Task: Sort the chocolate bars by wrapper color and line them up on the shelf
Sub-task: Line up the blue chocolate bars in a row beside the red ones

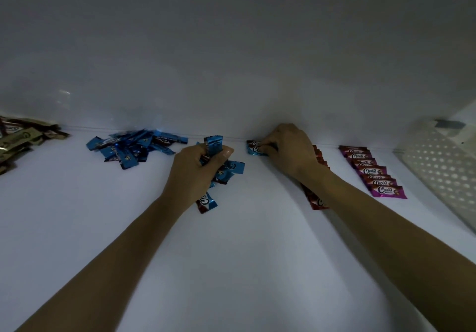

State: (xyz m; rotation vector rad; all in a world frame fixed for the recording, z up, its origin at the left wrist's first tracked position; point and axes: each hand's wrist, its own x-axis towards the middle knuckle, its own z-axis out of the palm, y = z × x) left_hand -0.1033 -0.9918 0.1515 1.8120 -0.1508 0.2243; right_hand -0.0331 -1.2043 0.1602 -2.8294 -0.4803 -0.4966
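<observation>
Head view showed the fingers [266,146] of the right hand [291,151] pinched on a single blue foil-wrapped chocolate bar [254,148]. They pressed it flat at the back edge of the white shelf [231,267], against the pale back wall [231,61]. That spot looked like the head of a new blue row, squared to the wall so later bars could line up toward the front edge. The left hand [193,174] was curled tight round a bunch of blue-wrapped bars [233,168], held just left of the placing spot, probably as a ready supply for the right hand. One more blue bar [206,203] showed below that wrist; whether it was gripped or lay on the shelf could not be told.

Outward, a row of red-wrapped bars [316,202] ran from back toward front just right of the new bar. It was mostly hidden under the right forearm, which crossed over it and might brush it out of line. Further right lay a tidy overlapping row of purple-wrapped bars [376,174], then a white perforated panel [443,166] at the shelf's right end. Leftward, a loose heap of blue bars [134,148] sat unsorted by the back edge. A pile of gold-brown bars [18,143] lay at the left end.
</observation>
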